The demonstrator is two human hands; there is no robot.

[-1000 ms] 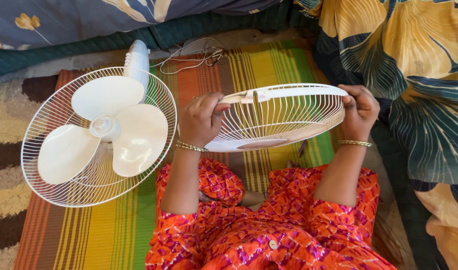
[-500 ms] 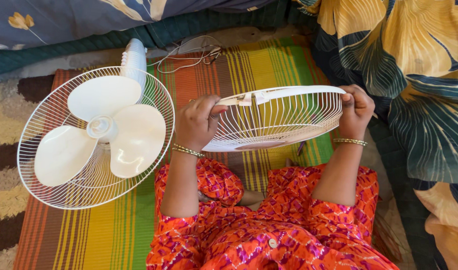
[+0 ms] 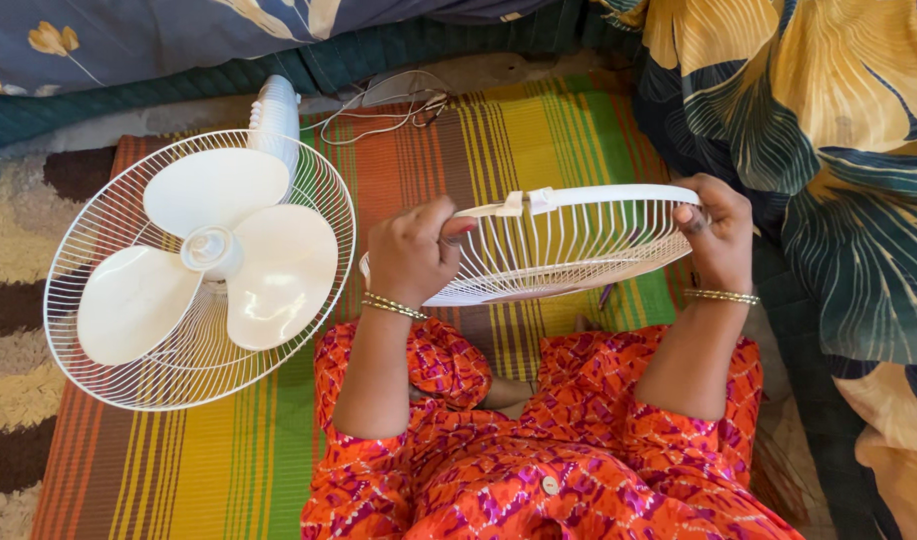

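Observation:
I hold a white wire fan grille (image 3: 553, 245) in front of me, tilted so its rim faces up. My left hand (image 3: 410, 252) grips its rim on the left side. On the right side my right hand (image 3: 716, 228) closes on the rim. To the left, a white fan (image 3: 198, 265) lies on its back on the striped mat (image 3: 228, 460), with three white blades inside its rear wire guard and the motor housing (image 3: 275, 115) pointing away.
A white cord (image 3: 388, 112) lies at the mat's far edge. Floral bedding (image 3: 828, 150) rises on the right and along the top. A shaggy brown and cream rug (image 3: 8, 260) lies to the left. My orange patterned clothing fills the bottom.
The grille has tipped flatter and shifted slightly down and right in both hands. The fan on the mat has not moved.

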